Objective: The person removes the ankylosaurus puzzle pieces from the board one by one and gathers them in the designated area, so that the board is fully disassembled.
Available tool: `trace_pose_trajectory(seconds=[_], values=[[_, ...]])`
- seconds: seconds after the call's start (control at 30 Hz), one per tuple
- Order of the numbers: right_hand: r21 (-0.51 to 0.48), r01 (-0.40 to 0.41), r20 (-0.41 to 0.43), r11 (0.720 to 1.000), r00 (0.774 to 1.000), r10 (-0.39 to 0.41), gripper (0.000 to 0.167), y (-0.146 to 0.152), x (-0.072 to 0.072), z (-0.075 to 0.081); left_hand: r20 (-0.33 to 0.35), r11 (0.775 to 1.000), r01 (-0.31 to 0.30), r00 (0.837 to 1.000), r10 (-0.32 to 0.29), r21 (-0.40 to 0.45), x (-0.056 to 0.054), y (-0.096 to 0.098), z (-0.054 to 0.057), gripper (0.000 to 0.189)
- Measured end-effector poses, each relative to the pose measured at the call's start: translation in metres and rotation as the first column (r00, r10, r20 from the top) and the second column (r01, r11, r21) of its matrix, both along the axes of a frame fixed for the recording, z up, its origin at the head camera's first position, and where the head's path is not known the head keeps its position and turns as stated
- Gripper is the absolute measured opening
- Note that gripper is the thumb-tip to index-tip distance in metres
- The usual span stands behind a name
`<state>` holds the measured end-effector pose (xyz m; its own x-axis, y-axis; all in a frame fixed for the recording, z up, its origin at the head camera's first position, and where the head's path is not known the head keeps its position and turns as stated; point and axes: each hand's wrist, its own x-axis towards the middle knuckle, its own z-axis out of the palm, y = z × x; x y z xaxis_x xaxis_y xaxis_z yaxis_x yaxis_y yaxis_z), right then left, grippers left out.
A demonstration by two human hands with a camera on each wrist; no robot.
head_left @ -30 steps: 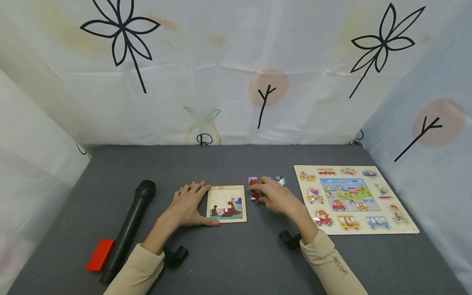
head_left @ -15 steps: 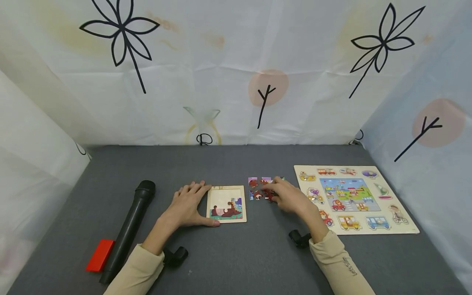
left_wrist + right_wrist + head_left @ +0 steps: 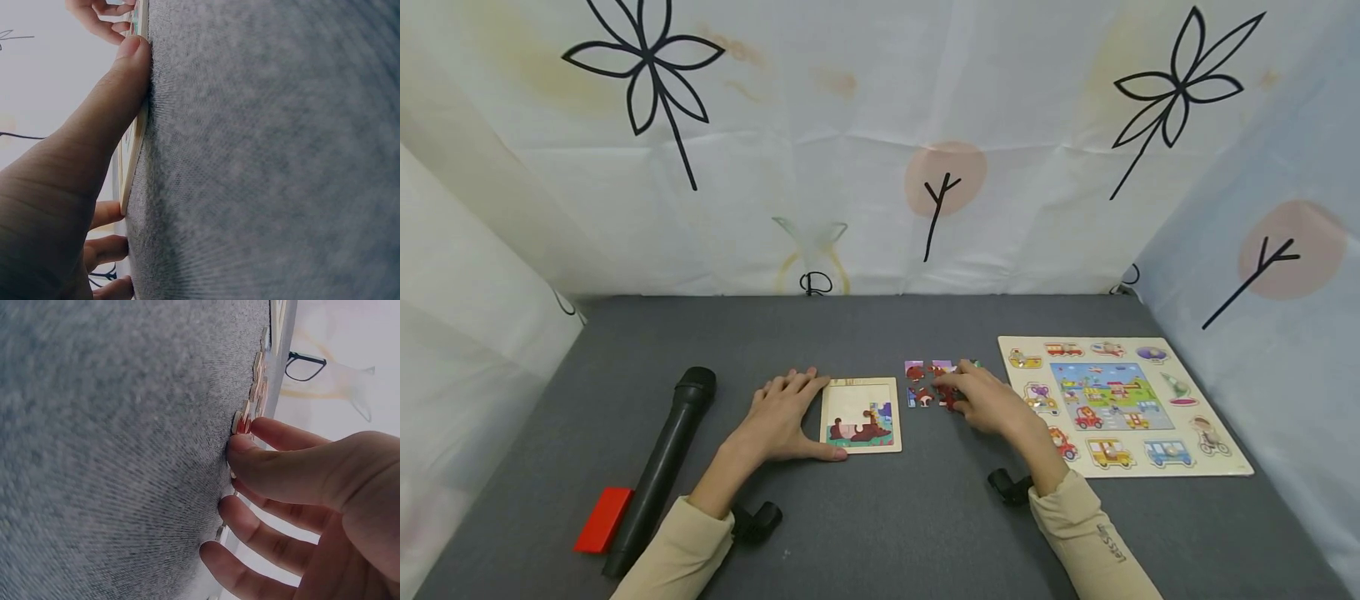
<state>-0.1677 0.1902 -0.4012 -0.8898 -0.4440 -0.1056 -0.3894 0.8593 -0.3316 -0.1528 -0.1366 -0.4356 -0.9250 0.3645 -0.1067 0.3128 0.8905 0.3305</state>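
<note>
A small wooden puzzle tray (image 3: 861,387), partly filled with picture pieces along its bottom and right side, lies flat on the grey table. My left hand (image 3: 785,417) rests against its left side, fingers spread at the upper corner and the straight thumb along the lower edge; the left wrist view shows the thumb (image 3: 106,100) touching the rim. To the tray's right, several loose puzzle pieces (image 3: 914,372) lie in rows. Over them, my right hand (image 3: 985,400) pinches one reddish puzzle piece (image 3: 238,422) between thumb and index finger; its remaining fingers curl loosely above the table.
At the right lies a large wooden vehicle puzzle board (image 3: 1116,458), its lower left partly behind my right forearm. A black microphone (image 3: 658,475) and a red block (image 3: 603,519) lie at the left. White patterned curtains (image 3: 865,167) stand behind the table.
My right hand has shifted a little to the right over the loose pieces, uncovering those on the left, then stayed there. The left hand and tray have not moved.
</note>
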Motion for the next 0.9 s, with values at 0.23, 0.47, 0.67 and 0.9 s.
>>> trace_pose_trajectory(seconds=[0.23,0.47,0.67,0.9], values=[[-0.012,0.006,-0.019,1.000,1.000,-0.006,0.041,-0.001,0.000,0.004,0.005,1.000,0.000,1.000,0.000,0.000,0.000,0.001,0.000,0.116],[-0.053,-0.024,-0.048,0.998,0.999,0.022,0.041,-0.012,0.002,0.012,0.000,1.000,-0.002,1.000,0.002,-0.003,-0.001,0.001,0.000,0.117],[-0.076,-0.033,-0.036,0.997,0.999,0.031,0.040,-0.027,0.004,0.015,0.002,1.000,-0.003,1.000,0.003,-0.006,0.000,0.001,0.000,0.116],[-0.083,-0.083,-0.029,0.993,0.996,0.081,0.042,-0.046,0.005,0.017,0.003,1.000,-0.007,1.000,0.007,-0.016,0.000,0.001,0.001,0.116]])
